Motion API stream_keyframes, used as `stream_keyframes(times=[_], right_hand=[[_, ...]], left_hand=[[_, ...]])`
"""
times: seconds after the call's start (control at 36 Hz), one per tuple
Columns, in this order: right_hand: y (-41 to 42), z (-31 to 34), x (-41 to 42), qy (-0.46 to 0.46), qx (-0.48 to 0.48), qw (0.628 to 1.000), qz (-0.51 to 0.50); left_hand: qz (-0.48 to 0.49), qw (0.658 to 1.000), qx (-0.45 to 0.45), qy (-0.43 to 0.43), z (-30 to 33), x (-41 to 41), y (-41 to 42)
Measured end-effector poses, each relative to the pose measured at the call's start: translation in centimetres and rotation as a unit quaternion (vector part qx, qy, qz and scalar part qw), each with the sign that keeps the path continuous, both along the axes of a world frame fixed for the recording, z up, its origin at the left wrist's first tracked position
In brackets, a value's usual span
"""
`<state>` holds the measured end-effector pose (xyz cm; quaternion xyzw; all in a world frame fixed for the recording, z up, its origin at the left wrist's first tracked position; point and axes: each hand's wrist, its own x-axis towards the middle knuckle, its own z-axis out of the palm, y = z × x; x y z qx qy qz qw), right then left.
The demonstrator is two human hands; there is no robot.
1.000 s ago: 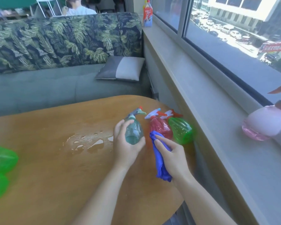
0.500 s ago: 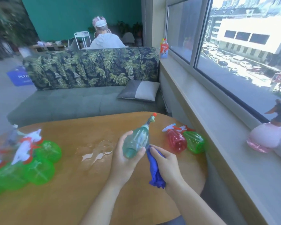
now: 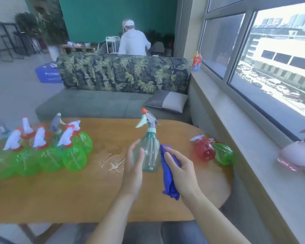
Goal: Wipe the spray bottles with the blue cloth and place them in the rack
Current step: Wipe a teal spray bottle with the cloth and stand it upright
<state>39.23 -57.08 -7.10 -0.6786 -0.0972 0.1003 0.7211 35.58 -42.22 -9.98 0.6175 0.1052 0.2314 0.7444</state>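
We see the left hand [image 3: 133,167] wrapped around the lower body of a clear teal spray bottle [image 3: 149,152], thumb across the front, holding it upright above the wooden table [image 3: 95,199]. The bottle's grey trigger head with orange nozzle tip points left. The right hand [image 3: 180,170] clutches a bunched blue cloth [image 3: 168,176], fingers closed on it, pressing the cloth against the bottle's right side; the cloth's tail hangs down by the wrist. A cluster of green spray bottles [image 3: 42,155] with white-and-red trigger heads stands at the table's left. A red spray bottle [image 3: 204,151] and a green spray bottle [image 3: 223,154] lie on their sides, touching, near the table's right edge. Spilled water [image 3: 113,162] sits just left of the left hand. A pink spray bottle [image 3: 297,155] stands on the windowsill [image 3: 253,138]. We cannot make out a rack.
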Motion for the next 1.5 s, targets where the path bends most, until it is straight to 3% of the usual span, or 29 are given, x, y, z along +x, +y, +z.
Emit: stream_keyframes(times=[0.36,0.5,0.64,0.75,0.92,1.03,1.31,1.5], right_hand=[[1.0,-5.6,1.7,-0.016,-0.121,0.993,-0.002],[1.9,-5.7,4.1,-0.112,-0.148,0.983,0.012],[4.1,-7.0,6.6,-0.242,-0.273,0.928,0.079],[4.8,-8.5,7.3,-0.236,-0.325,0.914,0.061],[5.0,-9.2,6.4,-0.341,-0.321,0.88,0.077],[4.4,-9.4,5.1,-0.441,-0.316,0.831,0.124],[3.4,-9.5,3.7,-0.588,-0.317,0.72,0.187],[4.7,-8.9,6.7,-0.516,-0.324,0.784,0.12]], left_hand=[[0.028,0.996,-0.043,0.073,-6.9,0.3,1.3],[-0.001,0.991,-0.1,0.087,-8.2,0.5,1.2],[-0.013,0.993,-0.086,0.085,-9.8,0.6,1.4],[-0.024,0.994,-0.061,0.092,-10.9,0.9,1.9],[-0.015,0.993,-0.088,0.073,-11.1,0.8,1.9],[-0.009,0.985,-0.148,0.084,-10.6,0.7,1.8],[-0.029,0.989,-0.128,0.073,-9.4,-0.2,2.1],[0.006,0.983,-0.16,0.092,-9.6,0.2,1.9]])
